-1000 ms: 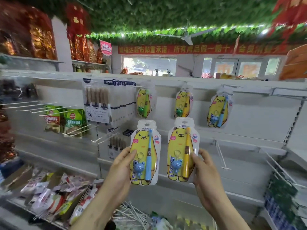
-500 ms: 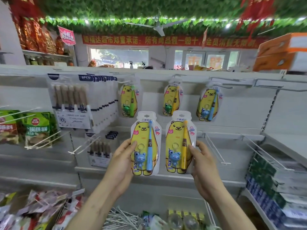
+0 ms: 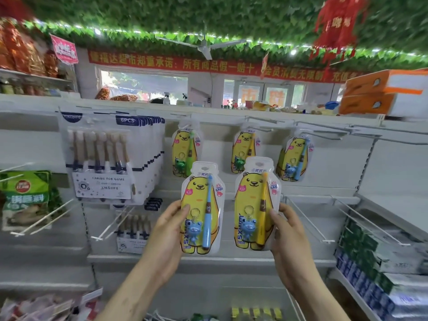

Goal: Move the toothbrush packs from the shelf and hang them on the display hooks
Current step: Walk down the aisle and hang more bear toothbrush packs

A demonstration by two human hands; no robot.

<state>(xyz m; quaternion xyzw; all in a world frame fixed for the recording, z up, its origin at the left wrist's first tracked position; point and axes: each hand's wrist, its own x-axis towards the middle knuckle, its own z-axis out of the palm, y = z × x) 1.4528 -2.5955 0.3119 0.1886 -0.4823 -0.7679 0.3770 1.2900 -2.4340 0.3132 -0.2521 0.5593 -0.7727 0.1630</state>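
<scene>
White shop shelving (image 3: 208,259) fills the view. Nearest the camera, the left hand (image 3: 171,230) has its grip pinched on the edge of a blue-brush pack (image 3: 200,209), and the right hand (image 3: 289,237) has its grip round a yellow-brush pack (image 3: 254,205); both packs are upright, side by side and apart, in front of the back panel. Farther back, three hung packs (image 3: 245,150) sit on the top rail, so I judge the job partly done: these two are left to hang, with bare hooks (image 3: 308,219) free toward the right edge.
</scene>
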